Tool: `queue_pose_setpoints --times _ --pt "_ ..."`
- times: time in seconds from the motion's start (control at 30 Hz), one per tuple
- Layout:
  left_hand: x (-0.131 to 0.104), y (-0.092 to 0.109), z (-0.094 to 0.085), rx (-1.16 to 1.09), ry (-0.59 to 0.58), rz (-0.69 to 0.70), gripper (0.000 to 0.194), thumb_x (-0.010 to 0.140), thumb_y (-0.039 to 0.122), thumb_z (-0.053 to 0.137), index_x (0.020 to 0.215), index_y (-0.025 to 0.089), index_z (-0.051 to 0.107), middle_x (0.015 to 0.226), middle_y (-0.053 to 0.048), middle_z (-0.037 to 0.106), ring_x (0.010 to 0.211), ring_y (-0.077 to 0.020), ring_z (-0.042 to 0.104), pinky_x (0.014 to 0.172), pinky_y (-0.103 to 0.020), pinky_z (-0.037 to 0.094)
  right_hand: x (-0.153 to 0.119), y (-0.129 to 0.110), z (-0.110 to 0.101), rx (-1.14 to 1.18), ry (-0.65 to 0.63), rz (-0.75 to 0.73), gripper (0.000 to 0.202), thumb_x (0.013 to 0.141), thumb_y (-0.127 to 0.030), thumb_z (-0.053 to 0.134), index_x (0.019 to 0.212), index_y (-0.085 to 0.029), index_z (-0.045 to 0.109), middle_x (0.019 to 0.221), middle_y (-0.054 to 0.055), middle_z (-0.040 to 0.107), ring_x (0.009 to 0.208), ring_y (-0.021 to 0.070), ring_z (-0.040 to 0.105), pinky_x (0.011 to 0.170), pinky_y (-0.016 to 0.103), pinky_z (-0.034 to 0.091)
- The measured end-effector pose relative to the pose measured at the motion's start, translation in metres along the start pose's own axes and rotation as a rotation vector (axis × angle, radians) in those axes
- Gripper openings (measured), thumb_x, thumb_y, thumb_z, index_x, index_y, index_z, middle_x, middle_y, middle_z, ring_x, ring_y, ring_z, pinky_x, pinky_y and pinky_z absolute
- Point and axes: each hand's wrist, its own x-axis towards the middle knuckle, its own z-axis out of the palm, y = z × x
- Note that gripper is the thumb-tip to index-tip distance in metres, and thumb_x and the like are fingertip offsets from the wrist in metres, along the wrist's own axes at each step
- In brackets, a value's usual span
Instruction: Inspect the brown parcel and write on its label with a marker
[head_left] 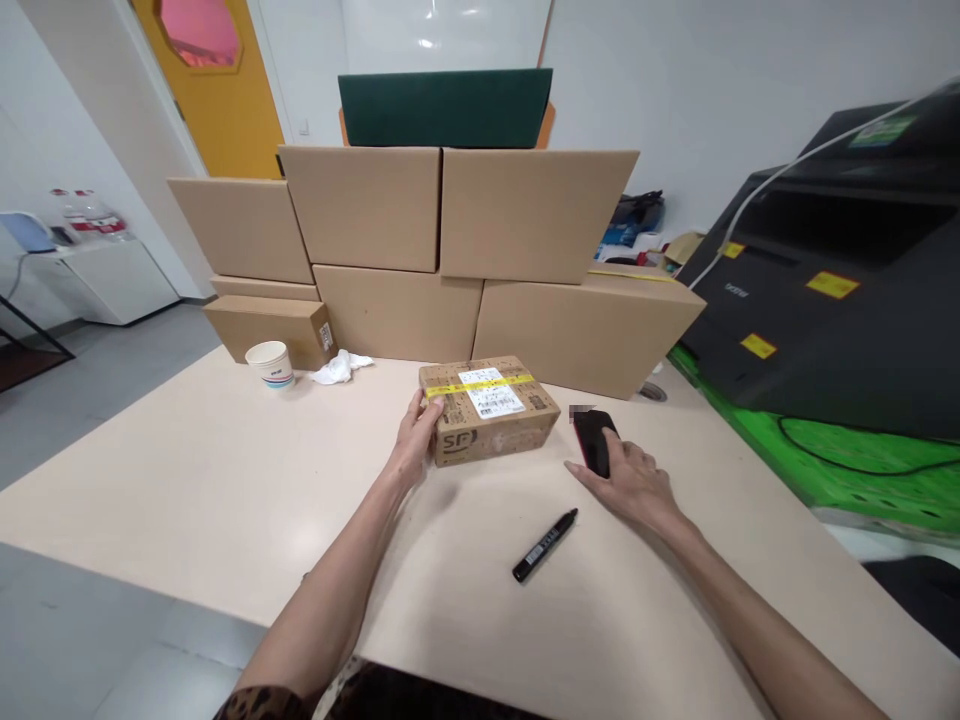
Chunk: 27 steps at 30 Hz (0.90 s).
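A small brown cardboard parcel point(499, 441) with yellow tape and a white label lies flat on the table. My left hand point(417, 435) is closed on its left end, thumb on the top edge and the other fingers along the side, partly hidden. At the right, a dark phone point(595, 440) with a red edge lies near the parcel. Over its near end rests my right hand point(634, 480), thumb stretched out to the left and fingers touching its right side. A black marker pen point(546, 546) lies between my forearms, apart from both hands.
Stacked cardboard boxes point(364, 210) line the table's back edge, with a dark green box point(446, 108) on top. A paper cup point(271, 366) and crumpled tissue point(342, 367) stand at the left. Beyond the table's right edge is a large black machine point(817, 260).
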Motion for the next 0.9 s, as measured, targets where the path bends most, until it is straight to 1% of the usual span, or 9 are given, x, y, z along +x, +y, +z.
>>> queue_pose_setpoints --times 0.17,0.23,0.33,0.4,0.5,0.6,0.7,0.8,0.9 --pt "0.000 -0.006 -0.004 0.078 0.119 0.152 0.075 0.083 0.048 0.079 0.147 0.022 0.051 0.156 -0.015 0.051 0.149 -0.0309 0.045 0.122 -0.041 0.037 0.014 0.005 0.010 0.037 0.060 0.076 0.093 0.091 -0.068 0.042 0.160 -0.008 0.029 0.142 0.029 0.058 0.131 0.0477 0.054 0.103 0.056 0.044" --pt "-0.004 -0.006 -0.005 0.180 0.170 0.354 0.072 0.084 0.047 0.077 0.147 0.023 0.051 0.161 -0.015 0.043 0.153 -0.0311 0.037 0.126 -0.043 0.030 0.022 0.009 0.010 0.059 0.052 0.121 0.097 0.087 -0.072 0.048 0.159 -0.010 0.030 0.139 0.030 0.060 0.130 0.0483 0.056 0.102 0.058 0.044" --pt "-0.015 -0.007 -0.001 0.373 0.182 0.729 0.066 0.089 0.043 0.070 0.147 0.021 0.048 0.156 -0.017 0.046 0.150 -0.0301 0.039 0.128 -0.047 0.026 0.034 0.015 0.007 0.139 0.015 0.203 0.106 0.077 -0.074 0.060 0.158 -0.011 0.030 0.139 0.031 0.060 0.132 0.0489 0.056 0.103 0.060 0.044" --pt "-0.023 -0.010 0.003 0.475 0.148 0.925 0.059 0.091 0.037 0.066 0.145 0.021 0.049 0.151 -0.018 0.049 0.148 -0.0305 0.041 0.126 -0.049 0.028 0.040 0.020 0.004 0.219 -0.011 0.240 0.113 0.070 -0.073 0.067 0.156 -0.010 0.031 0.142 0.032 0.058 0.135 0.0500 0.053 0.104 0.061 0.044" --pt "-0.036 -0.021 0.010 0.588 0.044 1.115 0.049 0.091 0.029 0.066 0.138 0.022 0.055 0.143 -0.018 0.057 0.139 -0.0325 0.050 0.120 -0.051 0.036 0.047 0.026 0.002 0.469 -0.009 0.270 0.122 0.054 -0.066 0.082 0.151 -0.008 0.037 0.143 0.033 0.058 0.137 0.0521 0.051 0.107 0.063 0.043" --pt "-0.046 -0.033 0.017 0.660 -0.146 1.161 0.043 0.089 0.026 0.066 0.131 0.025 0.062 0.135 -0.016 0.064 0.129 -0.0324 0.059 0.112 -0.052 0.043 0.045 0.029 0.002 0.784 0.020 0.281 0.115 0.040 -0.053 0.092 0.139 -0.013 0.049 0.126 0.025 0.070 0.122 0.0481 0.064 0.100 0.062 0.050" --pt "-0.053 -0.041 0.022 0.661 -0.300 1.141 0.041 0.089 0.024 0.065 0.130 0.026 0.065 0.131 -0.016 0.067 0.125 -0.0318 0.062 0.109 -0.053 0.045 0.037 0.027 0.003 0.963 0.026 0.248 0.084 0.042 -0.047 0.092 0.115 -0.018 0.060 0.095 0.013 0.077 0.091 0.0382 0.075 0.080 0.054 0.060" --pt "-0.056 -0.047 0.026 0.637 -0.391 1.113 0.042 0.091 0.024 0.063 0.134 0.025 0.063 0.130 -0.016 0.067 0.124 -0.0309 0.063 0.107 -0.053 0.047 0.025 0.021 0.004 1.163 0.052 0.201 0.062 0.047 -0.050 0.089 0.094 -0.020 0.061 0.079 0.008 0.075 0.071 0.0302 0.075 0.067 0.046 0.062" --pt "-0.059 -0.051 0.030 0.585 -0.445 1.027 0.045 0.095 0.027 0.060 0.139 0.025 0.059 0.132 -0.016 0.065 0.125 -0.0302 0.061 0.108 -0.053 0.048 0.010 0.016 0.002 1.318 0.113 0.175 0.063 0.049 -0.059 0.088 0.092 -0.022 0.061 0.077 0.006 0.075 0.067 0.0270 0.075 0.065 0.043 0.063"
